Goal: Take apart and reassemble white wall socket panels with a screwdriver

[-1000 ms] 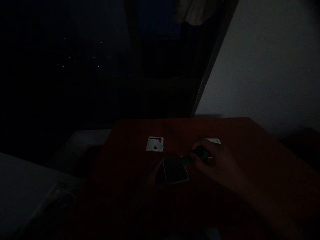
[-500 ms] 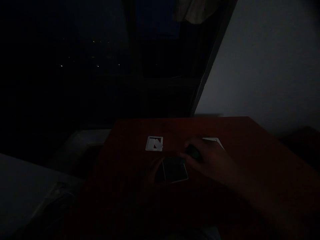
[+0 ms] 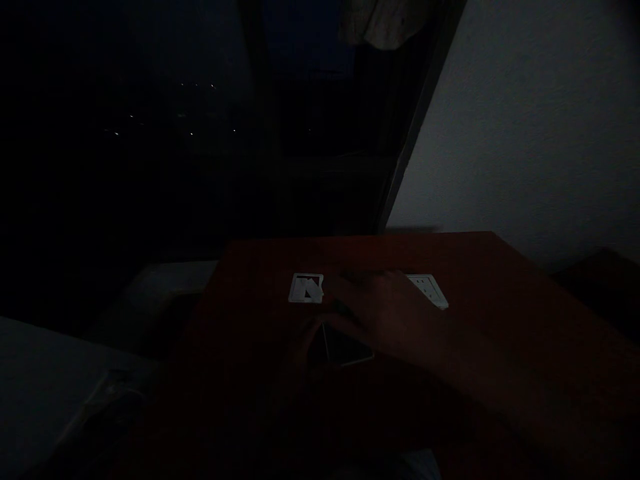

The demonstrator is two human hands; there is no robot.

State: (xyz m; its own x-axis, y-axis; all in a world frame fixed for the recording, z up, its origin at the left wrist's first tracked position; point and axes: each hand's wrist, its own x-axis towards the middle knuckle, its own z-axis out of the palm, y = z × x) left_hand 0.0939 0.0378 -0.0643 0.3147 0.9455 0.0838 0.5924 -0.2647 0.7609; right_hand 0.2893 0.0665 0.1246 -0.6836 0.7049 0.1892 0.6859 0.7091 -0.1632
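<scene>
The picture is very dark. My left hand is curled round the left side of a flat, dark square panel with a thin pale edge, holding it low over or on the table. My right hand, blurred, reaches across the panel's top edge. Its fingers are closed round a small dark green object, mostly hidden, whose kind I cannot make out. Just beyond the left hand lies a white square frame with pale pieces in it. Partly behind my right hand is a white plate with small dark slots.
The reddish-brown table stands against a pale wall on the right. Behind it is a dark window with distant points of light, and a hanging cloth at the top. A pale surface is at the left.
My right hand has moved left with the green object, from the panel's right side to over its top edge. More of the slotted plate shows now. My left hand stays at the panel.
</scene>
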